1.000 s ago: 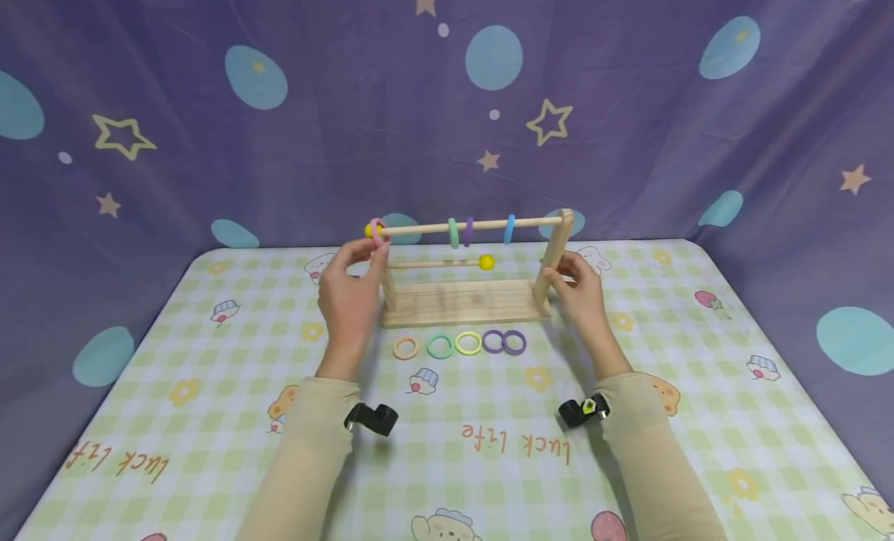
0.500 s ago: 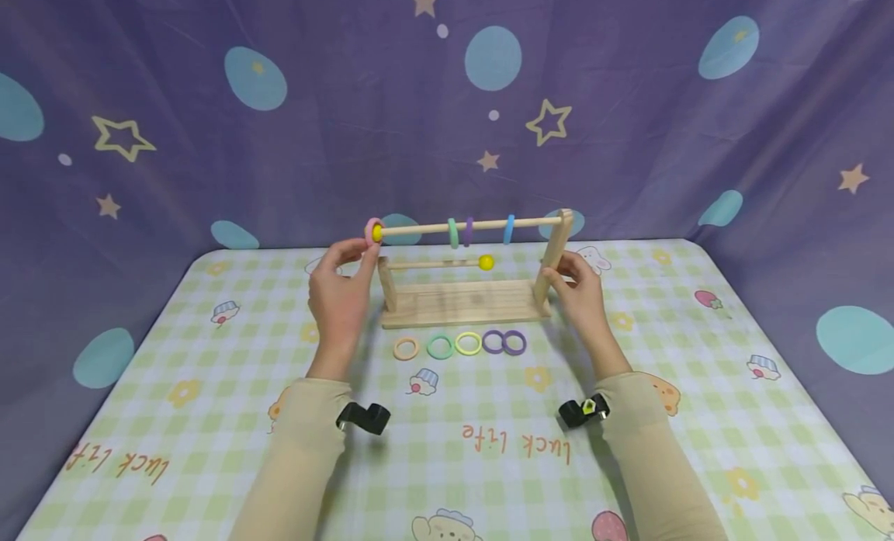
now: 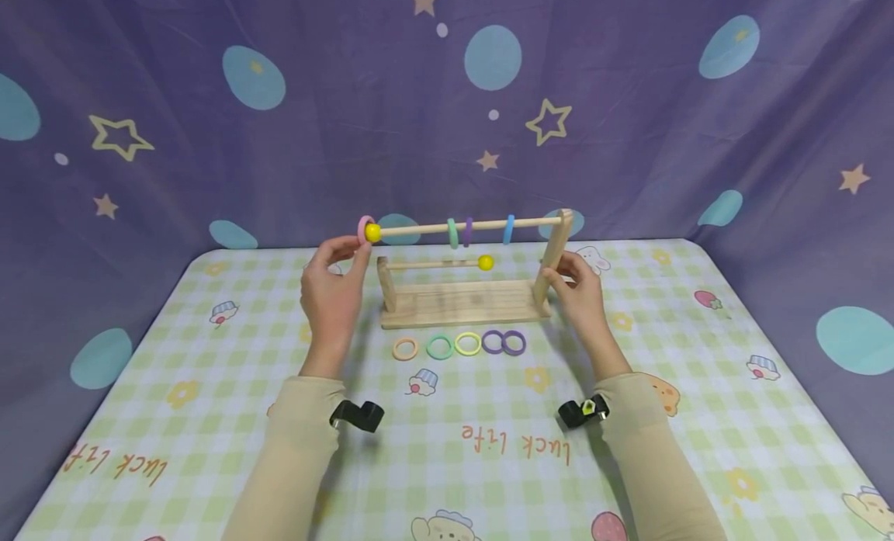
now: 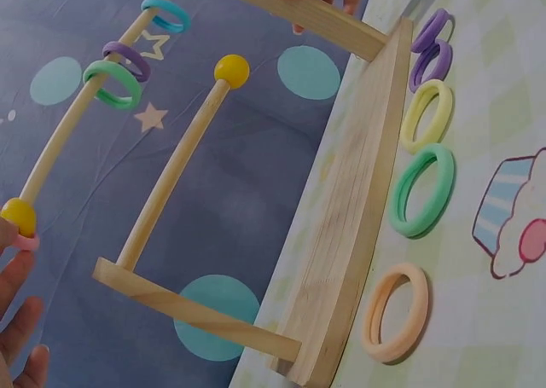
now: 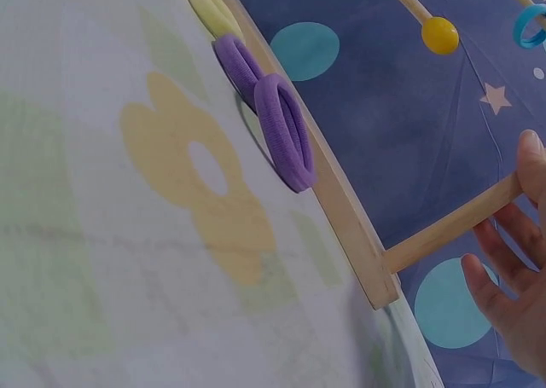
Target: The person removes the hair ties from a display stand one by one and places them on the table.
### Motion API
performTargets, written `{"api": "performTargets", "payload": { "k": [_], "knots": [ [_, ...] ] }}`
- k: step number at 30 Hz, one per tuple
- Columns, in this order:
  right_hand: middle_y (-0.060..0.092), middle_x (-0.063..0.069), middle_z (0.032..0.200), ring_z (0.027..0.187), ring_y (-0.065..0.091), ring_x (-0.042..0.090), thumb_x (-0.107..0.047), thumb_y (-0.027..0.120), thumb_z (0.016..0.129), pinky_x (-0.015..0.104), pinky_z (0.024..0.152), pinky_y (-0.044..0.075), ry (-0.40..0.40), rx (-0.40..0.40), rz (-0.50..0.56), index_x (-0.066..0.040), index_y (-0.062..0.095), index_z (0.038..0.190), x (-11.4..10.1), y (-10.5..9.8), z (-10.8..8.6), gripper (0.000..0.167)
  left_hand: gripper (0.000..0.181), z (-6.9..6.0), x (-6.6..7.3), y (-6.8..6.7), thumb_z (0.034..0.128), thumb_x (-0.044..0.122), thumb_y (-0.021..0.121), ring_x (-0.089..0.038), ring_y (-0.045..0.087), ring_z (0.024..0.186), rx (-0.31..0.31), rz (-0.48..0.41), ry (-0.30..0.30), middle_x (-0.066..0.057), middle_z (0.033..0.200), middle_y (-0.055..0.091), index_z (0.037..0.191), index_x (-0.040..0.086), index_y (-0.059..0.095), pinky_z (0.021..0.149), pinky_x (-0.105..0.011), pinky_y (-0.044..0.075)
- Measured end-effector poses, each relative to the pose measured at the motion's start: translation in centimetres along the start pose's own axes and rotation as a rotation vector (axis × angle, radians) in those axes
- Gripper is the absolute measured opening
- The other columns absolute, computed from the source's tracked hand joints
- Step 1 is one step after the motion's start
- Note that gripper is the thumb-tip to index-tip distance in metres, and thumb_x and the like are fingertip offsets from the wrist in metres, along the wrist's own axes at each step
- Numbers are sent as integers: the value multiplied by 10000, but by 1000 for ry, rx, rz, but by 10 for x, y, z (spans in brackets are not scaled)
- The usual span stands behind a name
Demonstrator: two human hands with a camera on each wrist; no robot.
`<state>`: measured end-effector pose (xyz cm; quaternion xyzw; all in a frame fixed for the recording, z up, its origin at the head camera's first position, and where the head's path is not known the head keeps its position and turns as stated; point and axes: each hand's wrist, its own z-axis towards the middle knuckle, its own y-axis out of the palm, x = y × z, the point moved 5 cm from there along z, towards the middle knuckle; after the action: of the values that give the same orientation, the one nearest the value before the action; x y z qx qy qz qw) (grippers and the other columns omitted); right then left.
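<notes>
My left hand (image 3: 331, 296) pinches a pink hair tie (image 3: 362, 228) between thumb and fingers, at the outer end of the upper rod. The tie now sits just left of the yellow ball (image 3: 373, 233) on that end; whether it still touches the ball I cannot tell. My right hand (image 3: 582, 294) holds the right post of the wooden stand (image 3: 466, 304), thumb in front and fingers behind. Green (image 3: 453, 234), purple (image 3: 468, 232) and blue (image 3: 509, 229) hair ties hang apart on the upper rod.
Before the base lie an orange hair tie (image 3: 405, 349), a green one (image 3: 440, 346), a yellow one (image 3: 468, 344) and two touching purple ones (image 3: 514, 343). The shorter lower rod ends in another yellow ball (image 3: 485, 262). A patterned curtain (image 3: 447, 137) hangs behind the table.
My left hand has moved left, carrying the pink hair tie from the rod side of the yellow ball, over it, to its outer side. The right hand has stayed on the post.
</notes>
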<state>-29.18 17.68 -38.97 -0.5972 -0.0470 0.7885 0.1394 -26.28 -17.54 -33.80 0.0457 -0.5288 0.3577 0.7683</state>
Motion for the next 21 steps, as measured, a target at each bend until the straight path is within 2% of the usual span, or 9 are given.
{"api": "performTargets", "payload": {
  "k": [8,13,21],
  "knots": [
    [620,277,1234,972,551,58,-58,647,949,180,834,477,8,-4,-3,105,538,1287,1,0,1,390,297,-3,-4,-4,892,399,735,-97,610,963,-9,16,-16,-18,997,712,1040,142,748,739,-239,430],
    [618,281,1234,972,553,56,-59,643,952,176,835,477,8,-7,1,105,536,1291,1,0,1,392,273,-10,-5,-7,889,382,741,-117,614,975,-33,23,-4,-45,1012,712,1026,146,749,742,-249,432],
    [618,275,1240,999,558,114,-62,646,948,184,839,478,10,-9,8,102,532,1300,0,0,0,405,275,-23,-7,-8,885,408,738,-126,624,968,-87,38,6,-23,1010,711,1020,168,740,756,-279,455]
  ]
}}
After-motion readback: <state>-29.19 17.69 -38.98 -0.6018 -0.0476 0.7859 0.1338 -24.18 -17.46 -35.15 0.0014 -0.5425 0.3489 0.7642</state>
